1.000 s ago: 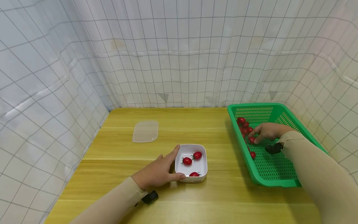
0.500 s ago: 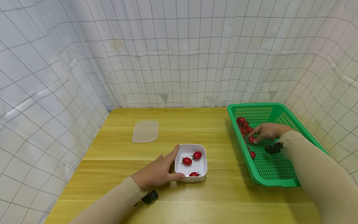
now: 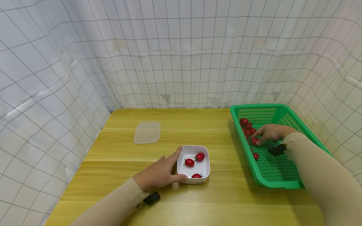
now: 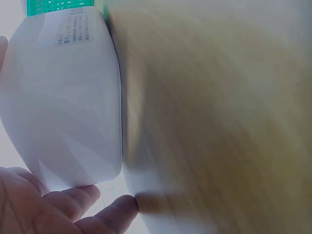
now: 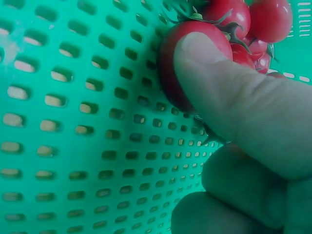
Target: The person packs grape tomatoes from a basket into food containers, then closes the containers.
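Pinched tomato [image 5: 170,66]: axis unclear; central boxed tomato [image 3: 189,162] sideways, stem left.

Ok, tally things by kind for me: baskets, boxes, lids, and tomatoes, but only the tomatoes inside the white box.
Green basket: 1
White box: 1
Clear lid: 1
Tomatoes in the white box: 3
Total: 6
The basket holds more tomatoes, but they overlap too much to count surely.
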`<state>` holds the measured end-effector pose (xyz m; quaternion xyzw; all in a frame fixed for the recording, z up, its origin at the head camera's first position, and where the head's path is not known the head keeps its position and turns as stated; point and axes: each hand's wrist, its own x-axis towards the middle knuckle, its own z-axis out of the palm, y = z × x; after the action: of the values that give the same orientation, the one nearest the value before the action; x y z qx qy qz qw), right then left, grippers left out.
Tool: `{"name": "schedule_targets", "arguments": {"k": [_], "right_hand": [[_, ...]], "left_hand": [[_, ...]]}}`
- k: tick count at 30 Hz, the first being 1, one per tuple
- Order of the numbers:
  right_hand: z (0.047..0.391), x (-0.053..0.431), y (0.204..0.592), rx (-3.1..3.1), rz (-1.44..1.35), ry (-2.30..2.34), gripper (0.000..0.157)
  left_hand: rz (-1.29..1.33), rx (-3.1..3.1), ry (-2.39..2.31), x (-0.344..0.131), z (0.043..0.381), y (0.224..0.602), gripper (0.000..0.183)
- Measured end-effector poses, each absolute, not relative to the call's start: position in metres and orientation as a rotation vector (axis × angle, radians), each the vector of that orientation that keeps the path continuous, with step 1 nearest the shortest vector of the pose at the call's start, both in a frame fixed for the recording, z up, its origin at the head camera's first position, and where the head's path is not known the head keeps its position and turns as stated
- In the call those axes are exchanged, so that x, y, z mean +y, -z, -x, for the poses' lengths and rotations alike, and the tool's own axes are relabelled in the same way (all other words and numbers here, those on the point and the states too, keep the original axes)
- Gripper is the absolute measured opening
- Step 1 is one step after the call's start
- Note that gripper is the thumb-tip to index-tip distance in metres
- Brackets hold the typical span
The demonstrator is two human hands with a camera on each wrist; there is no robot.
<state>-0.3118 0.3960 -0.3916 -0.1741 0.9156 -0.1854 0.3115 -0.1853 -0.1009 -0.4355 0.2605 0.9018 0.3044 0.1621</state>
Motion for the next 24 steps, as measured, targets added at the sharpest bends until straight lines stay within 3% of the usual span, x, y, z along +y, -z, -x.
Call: {"name": "schedule_targets", "arguments": {"k": [24], "right_hand": [[0.306, 0.398, 0.371, 2.521, 0.477, 0.476, 0.050]], "left_hand": [[-0.757, 2.561, -0.829, -0.100, 0.185, 0.431, 0.112]]}}
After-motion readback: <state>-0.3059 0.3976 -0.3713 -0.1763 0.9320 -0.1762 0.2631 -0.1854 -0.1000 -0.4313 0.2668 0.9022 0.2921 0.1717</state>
